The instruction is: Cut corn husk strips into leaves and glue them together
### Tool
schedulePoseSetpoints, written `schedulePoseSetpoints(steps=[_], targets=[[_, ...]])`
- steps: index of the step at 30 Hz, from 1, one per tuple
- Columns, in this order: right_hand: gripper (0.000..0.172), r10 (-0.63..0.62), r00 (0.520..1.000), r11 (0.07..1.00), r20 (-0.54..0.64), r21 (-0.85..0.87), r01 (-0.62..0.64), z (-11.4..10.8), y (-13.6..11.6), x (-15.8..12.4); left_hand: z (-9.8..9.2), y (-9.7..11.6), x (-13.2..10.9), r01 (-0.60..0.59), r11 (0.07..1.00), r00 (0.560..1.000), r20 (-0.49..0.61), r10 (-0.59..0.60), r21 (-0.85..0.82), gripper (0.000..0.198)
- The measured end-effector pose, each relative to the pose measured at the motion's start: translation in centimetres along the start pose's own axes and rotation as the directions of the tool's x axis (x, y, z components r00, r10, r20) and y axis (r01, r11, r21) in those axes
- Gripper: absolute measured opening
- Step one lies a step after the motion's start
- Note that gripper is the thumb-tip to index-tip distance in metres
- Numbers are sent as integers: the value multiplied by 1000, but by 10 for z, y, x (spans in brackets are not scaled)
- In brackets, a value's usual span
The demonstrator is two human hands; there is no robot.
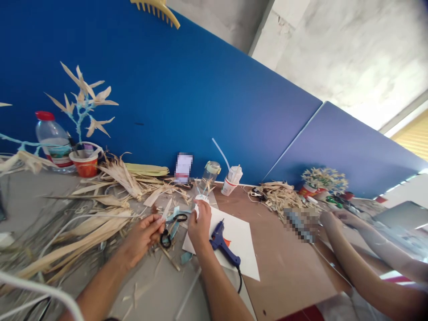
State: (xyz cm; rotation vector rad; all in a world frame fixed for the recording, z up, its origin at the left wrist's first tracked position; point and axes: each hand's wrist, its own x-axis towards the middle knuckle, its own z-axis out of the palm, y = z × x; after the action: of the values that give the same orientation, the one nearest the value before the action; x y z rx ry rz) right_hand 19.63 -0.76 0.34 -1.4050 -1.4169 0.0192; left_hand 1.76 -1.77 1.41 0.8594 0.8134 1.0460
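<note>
Pinched in the fingertips of my left hand [145,237] is a pale strip of dried corn husk [166,207], pointing up. My right hand [199,225] has its fingers curled round a small white cup-like piece [202,197], with thin blue stems and husk tips rising from it; the fingers partly hide it. Black-handled scissors [166,238] lie between my hands among blue scraps. A blue glue gun [222,244] rests on white paper [245,254], just right of my right wrist.
Dried husks [90,240] spread over the left table. A red-capped bottle [53,138] and a red cup [85,162] with a husk-flower branch stand by the blue partition [200,98]. A paper cup [230,182] stands behind. Another person's arms [354,263] reach in at right.
</note>
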Motion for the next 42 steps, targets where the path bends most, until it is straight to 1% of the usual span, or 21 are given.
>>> schedulePoseSetpoints(steps=[1,2,4,7,11,13,16,19,21,25,26,29,31,34,38,41,42], targets=[[25,0,1000,1000,12,0,0,-1,1,1,-1,1,1,-16,1000,1000,-25,16,-1,42],[23,26,999,1000,31,-1,-26,-1,1,3,-3,2,2,-36,999,998,-57,36,-3,42],[21,114,991,993,69,-7,-114,-1,1,5,-5,5,3,-89,996,987,-137,86,-12,43],[21,224,966,974,128,-4,-226,2,-4,8,-9,9,5,-163,985,957,-252,144,-58,43],[17,309,933,951,184,-43,-307,2,-14,13,-13,13,6,-226,970,933,-307,190,-89,40],[23,307,934,952,185,-60,-301,-3,-17,18,-15,13,7,-245,966,924,-322,207,-80,38],[29,269,950,963,157,-44,-265,-12,-17,29,-16,11,9,-261,962,914,-341,221,-75,37],[22,254,955,967,151,-33,-252,-18,-12,41,-17,10,11,-267,960,913,-341,224,-85,40],[20,262,951,965,163,-58,-256,-16,-6,46,-17,10,12,-258,962,918,-333,215,-93,43],[18,287,939,956,189,-116,-269,-1,6,53,-17,9,13,-241,967,917,-345,199,-83,50],[17,281,936,957,213,-131,-258,4,8,53,-18,8,14,-241,968,914,-352,200,-76,50],[18,213,918,972,335,-164,-166,17,12,53,-19,7,14,-236,970,910,-363,199,-60,49],[15,161,904,982,396,-156,-107,24,12,51,-20,8,13,-230,972,908,-370,197,-48,48],[17,146,896,985,420,-150,-90,32,11,48,-18,9,12,-229,973,908,-368,198,-42,48],[21,175,881,976,439,-194,-97,42,6,48,-16,9,10,-237,971,910,-357,211,-32,51],[18,166,871,977,462,-194,-83,52,0,52,-18,8,11,-254,967,894,-386,228,-15,51],[20,162,865,979,476,-191,-79,56,-2,54,-19,7,11,-263,965,888,-394,236,-14,50]])
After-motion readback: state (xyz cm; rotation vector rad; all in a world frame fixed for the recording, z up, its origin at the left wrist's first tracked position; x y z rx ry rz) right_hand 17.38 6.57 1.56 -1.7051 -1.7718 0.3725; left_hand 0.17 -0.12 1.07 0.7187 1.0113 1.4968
